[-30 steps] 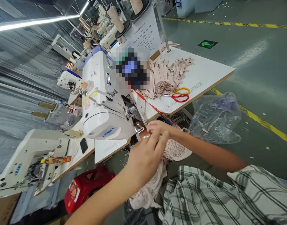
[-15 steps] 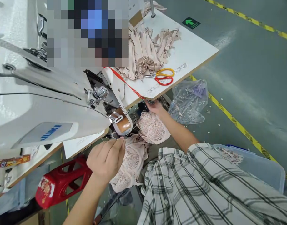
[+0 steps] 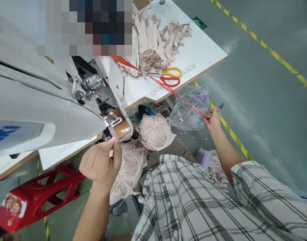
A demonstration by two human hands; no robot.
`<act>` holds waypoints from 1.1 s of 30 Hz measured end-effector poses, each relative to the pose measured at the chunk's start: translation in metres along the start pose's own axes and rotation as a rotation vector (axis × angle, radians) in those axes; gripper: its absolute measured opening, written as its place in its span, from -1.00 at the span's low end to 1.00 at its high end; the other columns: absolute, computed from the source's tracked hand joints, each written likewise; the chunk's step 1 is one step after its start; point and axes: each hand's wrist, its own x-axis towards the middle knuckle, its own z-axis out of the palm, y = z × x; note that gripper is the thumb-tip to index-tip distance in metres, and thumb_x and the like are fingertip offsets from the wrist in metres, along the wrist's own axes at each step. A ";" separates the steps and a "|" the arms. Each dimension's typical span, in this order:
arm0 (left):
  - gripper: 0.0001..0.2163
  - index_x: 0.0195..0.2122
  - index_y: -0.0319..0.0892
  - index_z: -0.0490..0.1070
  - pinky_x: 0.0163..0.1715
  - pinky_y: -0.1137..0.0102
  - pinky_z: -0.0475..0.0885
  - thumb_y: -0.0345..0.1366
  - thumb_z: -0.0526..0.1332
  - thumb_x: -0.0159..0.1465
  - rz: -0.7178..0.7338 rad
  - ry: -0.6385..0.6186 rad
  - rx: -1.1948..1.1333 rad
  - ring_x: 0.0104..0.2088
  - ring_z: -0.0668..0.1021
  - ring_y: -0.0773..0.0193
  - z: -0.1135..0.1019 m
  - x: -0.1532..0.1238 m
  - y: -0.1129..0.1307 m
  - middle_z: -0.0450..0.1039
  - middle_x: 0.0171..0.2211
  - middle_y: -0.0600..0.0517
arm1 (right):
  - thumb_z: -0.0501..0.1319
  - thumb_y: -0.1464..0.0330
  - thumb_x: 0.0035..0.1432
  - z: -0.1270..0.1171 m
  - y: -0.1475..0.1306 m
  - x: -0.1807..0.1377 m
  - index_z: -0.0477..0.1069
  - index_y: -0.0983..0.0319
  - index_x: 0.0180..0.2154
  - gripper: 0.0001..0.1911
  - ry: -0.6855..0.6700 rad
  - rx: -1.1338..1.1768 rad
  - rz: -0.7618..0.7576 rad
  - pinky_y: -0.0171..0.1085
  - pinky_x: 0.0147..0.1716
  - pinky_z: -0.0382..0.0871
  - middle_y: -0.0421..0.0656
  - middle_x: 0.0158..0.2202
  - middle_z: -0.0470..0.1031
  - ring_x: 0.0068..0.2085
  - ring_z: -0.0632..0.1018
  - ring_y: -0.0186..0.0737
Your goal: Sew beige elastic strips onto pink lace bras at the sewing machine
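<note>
My left hand (image 3: pixel 102 162) is closed in a pinch just below the arm end of the sewing machine (image 3: pixel 119 125); a fine thread (image 3: pixel 117 138) shows faintly at its fingertips. Out to the right, over the floor, my right hand (image 3: pixel 214 119) is closed around a small dark-tipped tool (image 3: pixel 221 106), blurred, perhaps thread snips. From that hand a red cord (image 3: pixel 178 95) stretches taut back across the table towards the machine. A beige lace bra (image 3: pixel 156 132) lies over my lap, one cup below the machine's end and another part beside my left wrist.
Beige fabric strips (image 3: pixel 149 40) are piled on the white table (image 3: pixel 203 50), with red-and-yellow-handled scissors (image 3: pixel 171 77) beside them. A clear plastic bag (image 3: pixel 188 110) hangs below the table edge. A red stool (image 3: pixel 43 197) stands at left; a bin of scraps (image 3: pixel 216 167) sits right.
My right hand has swung from beneath the table edge outward to the right, drawing the red cord out long. My left hand stays pinched by the machine. The view has shifted slightly.
</note>
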 end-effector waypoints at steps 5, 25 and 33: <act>-0.86 -0.26 -0.17 0.49 -0.57 0.39 0.27 -0.49 0.34 0.17 -0.019 0.005 0.001 -0.57 0.50 0.28 0.002 0.002 0.003 0.54 -0.54 0.01 | 0.19 0.29 0.27 0.024 -0.010 -0.069 0.28 0.18 -0.37 -0.83 -0.111 -0.143 -0.171 -0.33 -0.35 0.37 -0.32 -0.54 0.34 -0.47 0.42 -0.36; -0.92 -0.33 -0.18 0.46 -0.55 0.46 0.30 -0.49 0.28 0.24 -0.226 -0.118 -0.176 -0.55 0.48 0.39 -0.019 0.002 0.020 0.53 -0.51 0.06 | 0.18 -0.04 0.23 0.137 -0.040 -0.260 0.28 0.21 -0.33 -0.56 -1.334 0.165 0.335 -0.35 -0.60 -0.10 -0.37 -0.55 0.13 -0.58 0.07 -0.47; -0.76 -0.57 -0.17 0.40 -0.56 0.46 0.23 -0.25 0.27 0.23 -0.837 -0.081 -0.197 -0.60 0.30 0.40 -0.001 0.007 -0.007 0.24 -0.69 0.18 | 0.17 -0.11 0.18 0.131 -0.027 -0.243 0.30 0.22 -0.23 -0.49 -1.214 0.110 0.381 -0.35 -0.63 -0.14 -0.38 -0.55 0.19 -0.63 0.00 -0.50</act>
